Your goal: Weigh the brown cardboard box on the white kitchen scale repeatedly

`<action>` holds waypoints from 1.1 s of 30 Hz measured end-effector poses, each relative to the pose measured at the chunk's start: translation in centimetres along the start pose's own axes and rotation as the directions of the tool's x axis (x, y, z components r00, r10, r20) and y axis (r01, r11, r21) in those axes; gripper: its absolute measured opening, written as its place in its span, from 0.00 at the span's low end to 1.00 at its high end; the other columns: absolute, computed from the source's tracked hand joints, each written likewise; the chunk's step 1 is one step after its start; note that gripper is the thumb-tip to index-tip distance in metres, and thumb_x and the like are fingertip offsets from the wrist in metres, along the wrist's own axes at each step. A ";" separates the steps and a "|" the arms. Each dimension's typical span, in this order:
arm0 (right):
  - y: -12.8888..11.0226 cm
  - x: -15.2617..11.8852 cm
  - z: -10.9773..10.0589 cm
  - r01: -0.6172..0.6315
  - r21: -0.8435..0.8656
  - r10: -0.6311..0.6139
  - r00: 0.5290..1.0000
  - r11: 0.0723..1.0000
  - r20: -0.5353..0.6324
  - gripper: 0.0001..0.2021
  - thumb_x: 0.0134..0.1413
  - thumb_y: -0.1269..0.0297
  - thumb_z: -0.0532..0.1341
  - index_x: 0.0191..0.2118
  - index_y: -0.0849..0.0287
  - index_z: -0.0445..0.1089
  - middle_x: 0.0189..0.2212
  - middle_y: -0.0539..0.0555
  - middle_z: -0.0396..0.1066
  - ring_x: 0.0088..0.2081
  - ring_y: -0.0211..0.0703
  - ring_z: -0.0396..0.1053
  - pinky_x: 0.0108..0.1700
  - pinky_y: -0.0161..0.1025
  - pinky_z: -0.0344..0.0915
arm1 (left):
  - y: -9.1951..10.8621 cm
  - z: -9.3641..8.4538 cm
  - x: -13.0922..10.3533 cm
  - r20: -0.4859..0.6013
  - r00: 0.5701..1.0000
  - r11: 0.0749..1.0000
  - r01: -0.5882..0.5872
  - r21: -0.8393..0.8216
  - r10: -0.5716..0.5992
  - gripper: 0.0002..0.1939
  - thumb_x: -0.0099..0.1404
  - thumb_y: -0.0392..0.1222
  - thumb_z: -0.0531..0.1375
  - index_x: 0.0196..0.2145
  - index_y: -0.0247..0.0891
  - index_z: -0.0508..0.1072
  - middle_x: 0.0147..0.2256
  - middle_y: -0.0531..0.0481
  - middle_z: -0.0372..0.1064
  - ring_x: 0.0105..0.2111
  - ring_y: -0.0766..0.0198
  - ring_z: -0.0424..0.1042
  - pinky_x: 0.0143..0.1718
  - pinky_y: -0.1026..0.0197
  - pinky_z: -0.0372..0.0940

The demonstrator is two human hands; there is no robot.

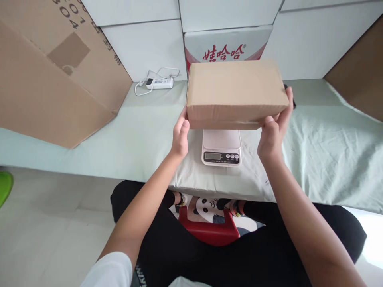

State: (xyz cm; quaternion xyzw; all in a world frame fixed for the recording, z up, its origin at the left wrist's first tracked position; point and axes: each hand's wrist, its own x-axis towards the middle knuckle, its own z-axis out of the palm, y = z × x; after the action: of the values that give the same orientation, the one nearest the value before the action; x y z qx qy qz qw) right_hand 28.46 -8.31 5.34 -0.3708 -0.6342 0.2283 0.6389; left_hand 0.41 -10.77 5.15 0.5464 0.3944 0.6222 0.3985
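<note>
Between my two hands is a plain brown cardboard box (235, 85), held up above a white kitchen scale (222, 148). My left hand (180, 135) grips the box's left end, with the thumb in front and the other fingers mostly hidden behind it. At the lower right corner, my right hand (274, 129) has its thumb on the front face and its fingers around the right side. The scale's display and buttons face me, while the back of its platform is hidden by the box. A small dark object (295, 104) shows partly behind my right fingers.
A pale green cloth (149, 135) covers the table. A large carton (56, 75) stands at left, and another brown carton (362, 67) at right. White boxes (143, 48) and a box with red lettering (224, 46) line the back. A power strip (160, 83) with a cable lies back left.
</note>
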 end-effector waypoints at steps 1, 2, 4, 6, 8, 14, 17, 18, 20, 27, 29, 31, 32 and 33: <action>0.5 1.3 0.5 0.014 -0.016 -0.014 1.000 1.000 -0.006 0.43 0.63 0.30 0.61 0.79 0.26 0.50 0.81 0.40 0.54 0.84 0.66 0.49 0.86 0.70 0.50 | -0.5 0.1 1.4 0.005 1.000 1.000 -0.018 -0.015 0.018 0.46 0.68 0.83 0.55 0.70 0.53 0.72 0.72 0.47 0.71 0.81 0.42 0.56 0.81 0.43 0.57; 1.1 2.5 1.0 0.018 -0.039 -0.019 1.000 0.999 -0.016 0.44 0.63 0.28 0.59 0.80 0.28 0.50 0.81 0.42 0.55 0.84 0.66 0.49 0.85 0.71 0.49 | -1.2 0.2 2.7 0.009 0.999 0.999 -0.037 -0.031 0.037 0.45 0.68 0.82 0.55 0.70 0.54 0.71 0.72 0.47 0.70 0.80 0.42 0.58 0.80 0.44 0.59; 3.0 4.4 2.3 -0.001 -0.086 -0.003 0.999 0.996 -0.046 0.46 0.62 0.25 0.56 0.81 0.32 0.48 0.81 0.45 0.54 0.84 0.66 0.48 0.85 0.72 0.48 | -3.3 0.5 5.1 -0.020 0.999 0.998 -0.037 -0.049 0.036 0.44 0.68 0.82 0.56 0.70 0.54 0.71 0.73 0.47 0.70 0.78 0.44 0.62 0.79 0.44 0.60; 5.2 5.5 3.5 -0.030 -0.104 0.023 0.997 0.994 -0.068 0.49 0.60 0.23 0.55 0.81 0.36 0.46 0.82 0.49 0.52 0.85 0.65 0.46 0.85 0.72 0.47 | -5.5 0.7 6.7 -0.081 0.997 0.999 0.010 -0.053 -0.014 0.46 0.67 0.83 0.56 0.70 0.51 0.70 0.73 0.44 0.69 0.77 0.44 0.63 0.78 0.43 0.60; 7.3 5.7 4.2 -0.049 -0.082 0.044 0.997 0.995 -0.066 0.51 0.59 0.23 0.55 0.81 0.39 0.47 0.81 0.53 0.53 0.84 0.65 0.48 0.84 0.73 0.48 | -7.3 0.8 7.6 -0.112 0.992 0.997 0.056 -0.054 -0.062 0.47 0.67 0.83 0.56 0.70 0.49 0.70 0.73 0.41 0.69 0.77 0.44 0.63 0.78 0.42 0.61; 10.8 4.7 3.4 -0.105 -0.032 0.104 0.994 0.994 -0.026 0.50 0.57 0.26 0.57 0.79 0.43 0.49 0.78 0.56 0.59 0.79 0.62 0.60 0.83 0.70 0.52 | -8.9 0.8 7.7 -0.044 0.990 0.986 0.130 -0.102 -0.135 0.47 0.66 0.84 0.57 0.69 0.50 0.71 0.73 0.44 0.70 0.77 0.45 0.65 0.76 0.45 0.64; 11.4 4.6 3.0 -0.161 -0.012 0.161 0.987 0.987 -0.020 0.49 0.56 0.29 0.59 0.78 0.41 0.49 0.77 0.56 0.61 0.77 0.59 0.62 0.82 0.68 0.55 | -8.7 0.8 7.7 -0.036 0.986 0.983 0.160 -0.089 -0.163 0.49 0.65 0.85 0.55 0.69 0.48 0.72 0.72 0.43 0.71 0.78 0.44 0.64 0.77 0.45 0.63; 11.6 4.6 3.0 -0.171 0.002 0.171 0.985 0.985 -0.018 0.48 0.56 0.30 0.60 0.78 0.41 0.49 0.77 0.55 0.61 0.76 0.58 0.63 0.82 0.68 0.56 | -8.7 0.9 7.7 -0.036 0.985 0.983 0.163 -0.086 -0.166 0.49 0.66 0.85 0.55 0.69 0.48 0.72 0.72 0.42 0.71 0.78 0.44 0.63 0.77 0.45 0.62; 11.8 4.6 3.1 -0.172 0.019 0.173 0.985 0.985 -0.017 0.48 0.56 0.31 0.60 0.77 0.41 0.49 0.77 0.56 0.62 0.76 0.59 0.63 0.81 0.69 0.57 | -8.8 0.9 7.7 -0.039 0.985 0.982 0.165 -0.088 -0.169 0.49 0.66 0.85 0.55 0.69 0.47 0.71 0.72 0.42 0.71 0.78 0.43 0.63 0.78 0.45 0.62; 11.3 4.4 3.3 -0.144 0.061 0.148 0.987 0.988 -0.065 0.43 0.57 0.35 0.62 0.73 0.45 0.55 0.68 0.60 0.70 0.71 0.63 0.68 0.79 0.73 0.57 | -8.9 0.9 7.8 -0.066 0.985 0.983 0.153 -0.099 -0.160 0.46 0.64 0.83 0.60 0.63 0.45 0.74 0.70 0.41 0.73 0.75 0.43 0.68 0.76 0.47 0.65; 11.1 4.3 3.3 -0.144 0.070 0.149 0.987 0.987 -0.060 0.41 0.58 0.37 0.63 0.73 0.44 0.56 0.67 0.59 0.69 0.71 0.63 0.67 0.79 0.71 0.56 | -8.7 0.9 7.8 -0.070 0.985 0.983 0.153 -0.106 -0.160 0.43 0.65 0.82 0.61 0.62 0.45 0.75 0.70 0.42 0.74 0.74 0.44 0.69 0.75 0.48 0.66; 11.1 4.2 3.3 -0.140 0.062 0.144 0.988 0.988 -0.063 0.40 0.59 0.37 0.63 0.73 0.43 0.56 0.68 0.59 0.68 0.72 0.63 0.66 0.80 0.70 0.55 | -8.6 0.9 7.7 -0.070 0.983 0.981 0.160 -0.112 -0.169 0.42 0.66 0.81 0.61 0.62 0.45 0.74 0.69 0.43 0.75 0.74 0.45 0.69 0.74 0.49 0.67; 11.1 4.2 3.3 -0.136 0.057 0.139 0.988 0.989 -0.068 0.40 0.59 0.36 0.63 0.73 0.43 0.56 0.69 0.59 0.67 0.72 0.63 0.66 0.80 0.70 0.55 | -8.6 0.9 7.7 -0.070 0.982 0.980 0.167 -0.111 -0.175 0.42 0.67 0.80 0.61 0.62 0.45 0.74 0.69 0.43 0.75 0.74 0.45 0.70 0.74 0.48 0.67; 11.1 4.1 3.4 -0.130 0.053 0.133 0.988 0.990 -0.075 0.41 0.59 0.36 0.62 0.74 0.43 0.56 0.70 0.59 0.66 0.73 0.62 0.65 0.81 0.70 0.54 | -8.6 0.9 7.7 -0.069 0.981 0.979 0.173 -0.109 -0.181 0.42 0.67 0.80 0.61 0.63 0.45 0.74 0.69 0.43 0.75 0.74 0.45 0.70 0.74 0.48 0.67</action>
State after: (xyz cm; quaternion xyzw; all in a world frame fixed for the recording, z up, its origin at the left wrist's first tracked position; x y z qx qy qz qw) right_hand 27.48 2.36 -0.74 -0.4049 -0.5771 0.2704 0.6557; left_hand 1.17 -0.39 0.05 0.4631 0.4246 0.6246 0.4639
